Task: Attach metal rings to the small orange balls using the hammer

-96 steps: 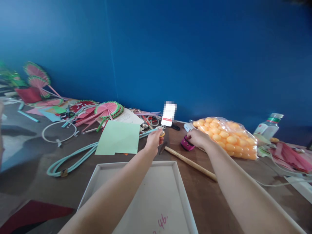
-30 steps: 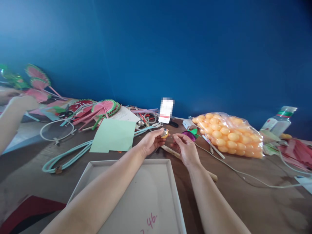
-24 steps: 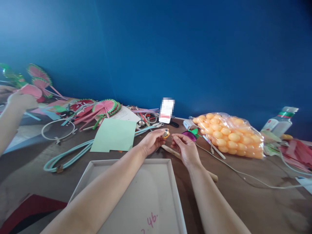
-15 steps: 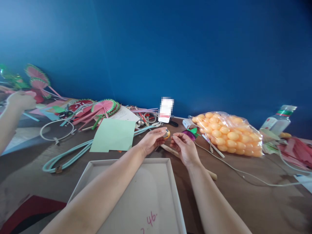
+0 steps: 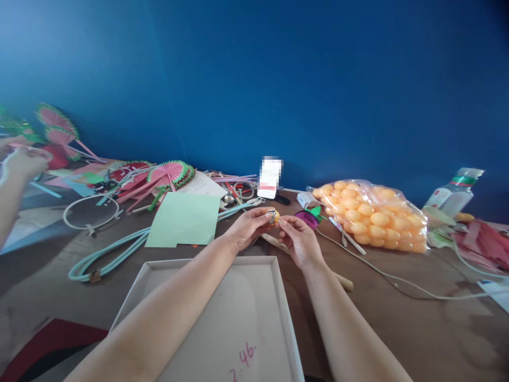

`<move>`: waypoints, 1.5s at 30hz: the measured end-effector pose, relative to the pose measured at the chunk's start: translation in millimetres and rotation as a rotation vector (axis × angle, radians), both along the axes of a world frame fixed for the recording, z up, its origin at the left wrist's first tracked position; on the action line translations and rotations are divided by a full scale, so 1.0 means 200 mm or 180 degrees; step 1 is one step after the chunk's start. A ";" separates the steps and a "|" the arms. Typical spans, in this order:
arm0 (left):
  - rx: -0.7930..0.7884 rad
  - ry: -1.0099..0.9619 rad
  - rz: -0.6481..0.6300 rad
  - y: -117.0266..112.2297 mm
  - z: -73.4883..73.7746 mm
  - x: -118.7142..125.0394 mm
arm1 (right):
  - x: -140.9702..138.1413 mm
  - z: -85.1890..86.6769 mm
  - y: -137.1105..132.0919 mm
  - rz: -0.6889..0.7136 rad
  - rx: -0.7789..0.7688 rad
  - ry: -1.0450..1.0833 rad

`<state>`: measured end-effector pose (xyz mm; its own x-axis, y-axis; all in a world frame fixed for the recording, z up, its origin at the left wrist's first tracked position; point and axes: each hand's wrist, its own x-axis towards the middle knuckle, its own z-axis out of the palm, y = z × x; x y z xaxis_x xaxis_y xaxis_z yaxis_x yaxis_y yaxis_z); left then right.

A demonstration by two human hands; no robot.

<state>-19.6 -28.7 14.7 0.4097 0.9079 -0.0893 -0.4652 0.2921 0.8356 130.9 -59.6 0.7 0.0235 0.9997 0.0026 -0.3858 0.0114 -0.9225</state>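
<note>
My left hand [image 5: 247, 229] is closed around a small orange ball with a silver metal piece [image 5: 273, 216], held above the brown table [image 5: 397, 329]. Facing it, my right hand [image 5: 299, 240] has its fingers pinched at the ball's metal piece; whether it holds anything there I cannot make out. Both hands hover just beyond the far edge of a shallow white tray [image 5: 286, 318]. A wooden stick [image 5: 342, 281] lies on the table under my right wrist.
A clear bag of orange balls [image 5: 374, 216] lies at right, a purple and green piece [image 5: 308, 217] beside it. A plastic bottle [image 5: 451, 195], white cord [image 5: 409, 284], green paper [image 5: 183, 226], teal tubing [image 5: 111, 250] and pink paper fans [image 5: 169, 174] surround. Another person's hand [image 5: 22, 162] is far left.
My right hand came away from the purple piece and closed in until its fingertips meet the ball in my left hand. The other person's hand at far left shifted slightly.
</note>
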 end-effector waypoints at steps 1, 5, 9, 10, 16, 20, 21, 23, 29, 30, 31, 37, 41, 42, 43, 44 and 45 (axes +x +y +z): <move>-0.0003 -0.0018 0.0001 0.00 0.00 0.00 | 0.00 0.00 0.00 0.0008 -0.0012 0.0007; -0.0001 0.0036 0.0022 -0.01 0.01 0.01 | 0.01 0.00 0.01 0.0013 -0.0072 0.0037; -0.0081 0.0129 0.0078 -0.01 0.01 0.01 | 0.02 -0.01 0.01 -0.0014 -0.0096 0.0021; -0.0084 0.0123 0.0076 -0.02 0.02 0.01 | 0.02 -0.01 0.01 -0.0015 -0.0101 0.0009; -0.0028 0.0136 0.0032 -0.02 0.02 0.01 | 0.02 -0.01 0.01 0.0031 -0.0184 0.0022; 0.0026 0.0215 0.0021 -0.02 0.02 0.01 | 0.03 -0.01 0.02 0.0066 -0.0213 0.0025; 0.0040 0.0224 0.0026 -0.02 0.01 0.01 | 0.03 -0.01 0.02 0.0069 -0.0214 0.0012; 0.0062 0.0211 0.0035 -0.02 0.01 0.01 | 0.03 -0.01 0.01 0.0071 -0.0206 -0.0005; 0.0067 0.0165 0.0040 -0.02 0.01 0.01 | 0.02 0.00 0.01 0.0086 -0.0265 0.0030; 0.0059 0.0168 0.0044 -0.02 0.01 0.01 | 0.02 0.00 0.01 0.0091 -0.0278 0.0032; 0.0047 0.0176 0.0048 -0.02 0.02 0.01 | 0.02 0.00 0.01 0.0094 -0.0283 0.0039; -0.0042 0.0198 0.0085 -0.02 0.02 0.01 | 0.02 -0.01 0.01 0.0177 -0.0195 0.0170; -0.0005 0.0209 0.0080 -0.02 0.01 0.01 | 0.03 -0.02 0.01 0.0264 -0.0158 0.0253; 0.0005 0.0204 0.0072 -0.02 0.01 0.01 | 0.03 -0.02 0.01 0.0271 -0.0164 0.0255; 0.0008 0.0195 0.0065 -0.02 0.01 0.01 | 0.03 -0.02 0.01 0.0264 -0.0174 0.0256; 0.0005 0.0186 0.0060 -0.02 0.01 0.01 | 0.03 -0.02 0.01 0.0244 -0.0188 0.0255; -0.0005 0.0185 0.0057 -0.02 0.01 0.01 | 0.03 -0.02 0.01 0.0218 -0.0205 0.0247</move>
<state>-17.8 -32.3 16.7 0.3875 0.9148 -0.1137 -0.4211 0.2853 0.8610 136.3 -56.8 -3.4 -0.0474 0.9970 -0.0609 -0.4540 -0.0758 -0.8878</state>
